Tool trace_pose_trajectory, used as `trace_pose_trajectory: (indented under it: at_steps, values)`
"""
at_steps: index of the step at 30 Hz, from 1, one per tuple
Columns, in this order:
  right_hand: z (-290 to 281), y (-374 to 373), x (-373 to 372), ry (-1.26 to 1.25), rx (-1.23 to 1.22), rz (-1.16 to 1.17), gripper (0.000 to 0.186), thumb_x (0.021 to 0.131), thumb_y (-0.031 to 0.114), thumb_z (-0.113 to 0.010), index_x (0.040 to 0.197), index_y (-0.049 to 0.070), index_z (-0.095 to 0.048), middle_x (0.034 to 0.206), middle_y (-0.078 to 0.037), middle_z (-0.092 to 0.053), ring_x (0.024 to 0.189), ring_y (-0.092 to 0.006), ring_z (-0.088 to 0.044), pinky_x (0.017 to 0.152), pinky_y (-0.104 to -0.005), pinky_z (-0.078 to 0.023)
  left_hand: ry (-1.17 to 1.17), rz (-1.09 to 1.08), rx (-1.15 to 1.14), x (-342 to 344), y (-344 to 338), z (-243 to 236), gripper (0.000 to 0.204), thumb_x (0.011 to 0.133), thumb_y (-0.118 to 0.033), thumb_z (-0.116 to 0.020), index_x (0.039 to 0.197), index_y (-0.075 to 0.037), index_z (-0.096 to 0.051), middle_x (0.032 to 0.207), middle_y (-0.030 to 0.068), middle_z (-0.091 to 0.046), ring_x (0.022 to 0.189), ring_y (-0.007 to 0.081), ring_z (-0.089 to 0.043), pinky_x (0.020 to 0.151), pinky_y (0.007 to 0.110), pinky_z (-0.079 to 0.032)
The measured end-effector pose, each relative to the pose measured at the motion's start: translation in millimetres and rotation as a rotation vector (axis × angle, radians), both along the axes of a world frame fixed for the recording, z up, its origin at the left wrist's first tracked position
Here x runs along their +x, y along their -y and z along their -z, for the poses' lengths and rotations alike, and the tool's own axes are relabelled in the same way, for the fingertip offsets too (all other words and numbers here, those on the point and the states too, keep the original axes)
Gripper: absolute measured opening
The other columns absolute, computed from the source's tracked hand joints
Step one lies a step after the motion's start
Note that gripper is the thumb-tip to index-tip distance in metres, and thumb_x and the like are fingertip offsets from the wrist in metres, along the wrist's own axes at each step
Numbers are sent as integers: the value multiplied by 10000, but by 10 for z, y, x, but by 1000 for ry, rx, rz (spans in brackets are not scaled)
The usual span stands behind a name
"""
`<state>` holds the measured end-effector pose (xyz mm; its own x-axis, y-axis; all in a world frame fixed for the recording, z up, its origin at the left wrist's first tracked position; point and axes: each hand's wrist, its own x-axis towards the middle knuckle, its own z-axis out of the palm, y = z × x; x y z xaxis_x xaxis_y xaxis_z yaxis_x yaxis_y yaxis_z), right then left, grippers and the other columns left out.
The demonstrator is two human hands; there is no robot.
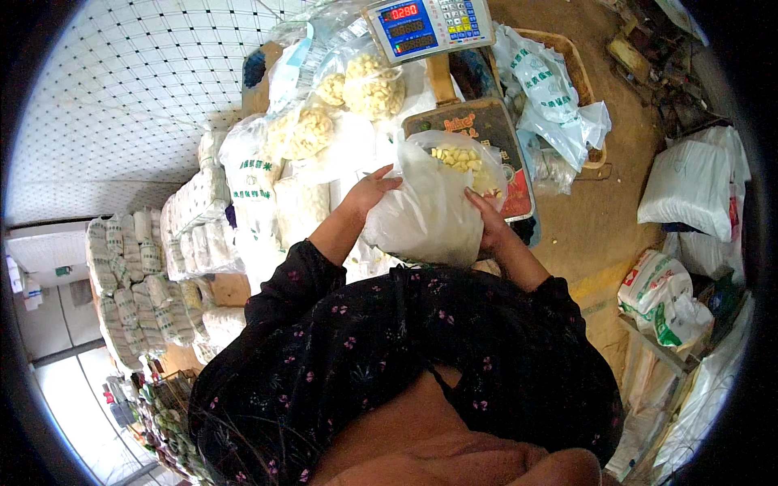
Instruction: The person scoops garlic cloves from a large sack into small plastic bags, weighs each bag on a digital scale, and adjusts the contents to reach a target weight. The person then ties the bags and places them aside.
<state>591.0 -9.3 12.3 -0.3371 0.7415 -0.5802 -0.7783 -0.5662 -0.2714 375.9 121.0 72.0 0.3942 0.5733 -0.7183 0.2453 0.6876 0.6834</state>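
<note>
A white plastic bag hangs upright in front of my body, its mouth open toward the scale. Small pale-yellow pieces show inside the bag's mouth. My left hand holds the bag's left side near the rim, fingers pressed together on the film. On the other side, my right hand grips the bag's right edge; part of its fingers is hidden behind the film. Just beyond the bag is the dark platform of a digital scale, partly covered by it. The scale's lit display panel stands on a post behind.
Clear bags of pale pieces sit at the far left of the scale. Packed white bags are stacked farther left. A brown basket with loose printed plastic bags stands right of the scale. More white bags lie at the right.
</note>
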Motion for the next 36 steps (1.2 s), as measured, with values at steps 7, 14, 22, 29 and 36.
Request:
trace_pose_trajectory:
  at_steps: [7, 14, 22, 29, 36]
  values:
    - [168, -36, 86, -54, 53, 93, 602, 811, 430, -583, 1294, 136, -377, 1219, -92, -501, 1074, -285, -512, 928, -485, -392, 194, 20, -2, 42, -81, -172, 598, 846, -92, -543, 1365, -42, -251, 1188, 138, -519, 986, 239, -563, 838, 330, -473]
    - [88, 86, -51, -109, -69, 85, 550, 867, 431, -487, 1308, 131, -353, 1245, -100, -488, 1096, -288, -511, 919, -512, -400, 31, -57, -41, 7, 42, -178, 604, 846, -88, -540, 1369, -39, -241, 1183, 142, -516, 1004, 243, -553, 833, 345, -479]
    - [-248, 68, -13, -7, -14, 118, 530, 877, 339, -504, 1319, 104, -330, 1250, -124, -478, 1107, -283, -505, 924, -469, -416, 182, -50, -46, 11, -7, -257, 584, 851, -81, -532, 1362, -33, -253, 1170, 132, -527, 981, 238, -563, 824, 347, -482]
    - [24, 51, -25, -35, 93, 58, 543, 874, 317, -500, 1312, 53, -318, 1243, -143, -476, 1094, -298, -511, 923, -453, -421, 234, -66, -27, -77, 1, -49, 534, 869, -75, -496, 1352, -35, -275, 1153, 127, -541, 972, 236, -572, 831, 348, -481]
    - [-37, 22, -63, 71, 99, 40, 564, 863, 332, -502, 1303, 30, -319, 1228, -155, -477, 1091, -297, -509, 912, -454, -426, 201, -88, -58, -87, -19, -81, 503, 868, -56, -469, 1340, -36, -296, 1192, 128, -519, 997, 246, -566, 851, 355, -478]
